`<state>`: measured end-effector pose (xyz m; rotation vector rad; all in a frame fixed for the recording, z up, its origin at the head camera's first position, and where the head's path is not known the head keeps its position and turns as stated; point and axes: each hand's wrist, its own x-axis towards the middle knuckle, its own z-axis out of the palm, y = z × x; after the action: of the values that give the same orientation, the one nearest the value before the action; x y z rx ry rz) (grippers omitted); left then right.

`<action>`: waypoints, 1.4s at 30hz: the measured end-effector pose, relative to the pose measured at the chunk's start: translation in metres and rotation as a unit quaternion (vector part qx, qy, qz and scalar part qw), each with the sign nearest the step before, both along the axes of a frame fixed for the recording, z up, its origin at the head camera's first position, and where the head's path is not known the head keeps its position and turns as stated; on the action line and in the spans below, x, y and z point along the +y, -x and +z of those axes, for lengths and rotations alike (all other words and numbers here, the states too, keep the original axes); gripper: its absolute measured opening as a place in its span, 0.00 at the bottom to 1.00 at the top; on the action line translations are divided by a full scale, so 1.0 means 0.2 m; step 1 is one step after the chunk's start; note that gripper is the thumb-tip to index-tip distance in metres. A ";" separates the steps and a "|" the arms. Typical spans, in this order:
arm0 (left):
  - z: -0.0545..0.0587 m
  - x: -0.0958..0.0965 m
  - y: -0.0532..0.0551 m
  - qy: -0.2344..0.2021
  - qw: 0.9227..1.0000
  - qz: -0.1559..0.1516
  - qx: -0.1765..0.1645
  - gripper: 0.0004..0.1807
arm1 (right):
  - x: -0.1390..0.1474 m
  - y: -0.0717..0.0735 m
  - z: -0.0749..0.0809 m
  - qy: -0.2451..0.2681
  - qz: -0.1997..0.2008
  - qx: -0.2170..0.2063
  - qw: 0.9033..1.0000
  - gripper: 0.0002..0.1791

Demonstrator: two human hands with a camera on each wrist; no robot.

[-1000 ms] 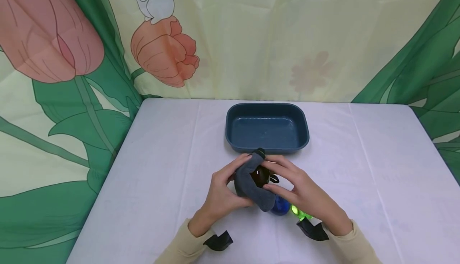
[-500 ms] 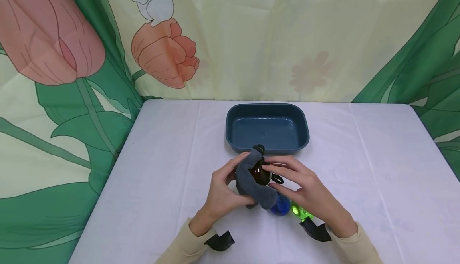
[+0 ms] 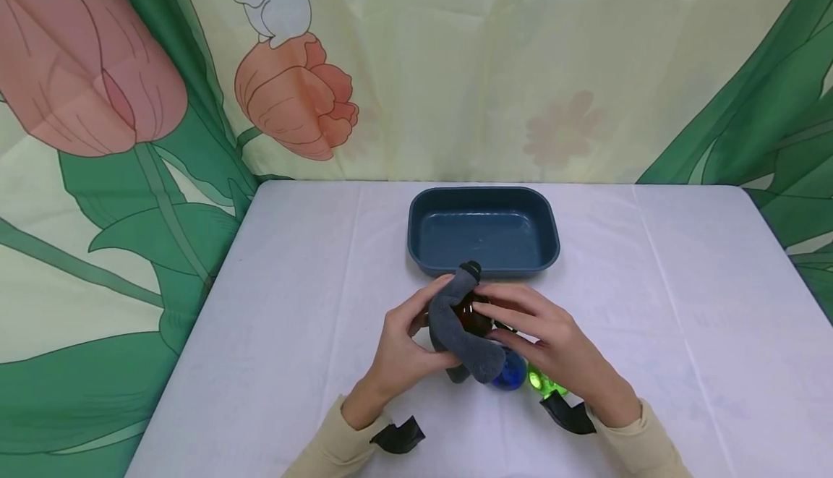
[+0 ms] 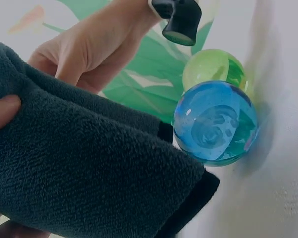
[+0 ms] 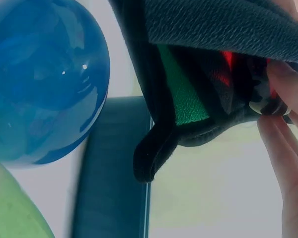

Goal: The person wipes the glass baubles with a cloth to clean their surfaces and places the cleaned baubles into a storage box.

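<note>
My left hand (image 3: 403, 340) grips a dark grey towel (image 3: 449, 326), folded over so it curves round a dark reddish-brown glass ball (image 3: 470, 319). On the other side, my right hand (image 3: 543, 326) has fingertips and thumb on that ball, at the towel's open side. In the right wrist view, the ball (image 5: 268, 101) sits partly inside the fold, where red and green show. A dark loop (image 5: 148, 158) hangs from the towel's edge. Just beside the towel, a clear blue ball (image 4: 216, 124) rests on the table, and a light green ball (image 4: 208, 69) is behind it.
A dark blue rectangular tray (image 3: 484, 232) stands on the white-covered table (image 3: 293, 283), just beyond the hands. Behind the table hangs a curtain (image 3: 442, 66) printed with flowers. Black straps (image 3: 398, 436) hang at both wrists.
The towel and ball have shifted slightly to the right. My right hand has moved a little right too, with its fingers staying at the ball. Tray and loose balls have stayed put.
</note>
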<state>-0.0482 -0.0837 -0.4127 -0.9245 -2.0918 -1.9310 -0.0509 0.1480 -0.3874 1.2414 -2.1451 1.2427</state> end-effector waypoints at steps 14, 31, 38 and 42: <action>-0.02 0.01 0.01 0.004 1.000 -0.013 0.005 0.48 | 0.03 0.01 -0.01 0.001 0.007 0.009 1.000 0.21; -0.02 0.02 0.02 -0.006 1.000 -0.002 0.011 0.49 | 0.01 -0.01 -0.04 0.051 -0.040 -0.192 0.979 0.33; -0.04 0.01 0.03 -0.004 1.000 0.008 0.020 0.50 | 0.01 -0.01 -0.02 0.035 -0.033 -0.213 0.976 0.33; -0.05 0.01 0.03 -0.011 1.000 0.007 0.013 0.51 | 0.01 -0.02 -0.01 0.016 -0.037 -0.179 0.983 0.33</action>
<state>-0.0536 -0.0820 -0.4230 -0.9220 -2.0526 -1.9213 -0.0479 0.1502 -0.3904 0.9719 -2.3794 1.5591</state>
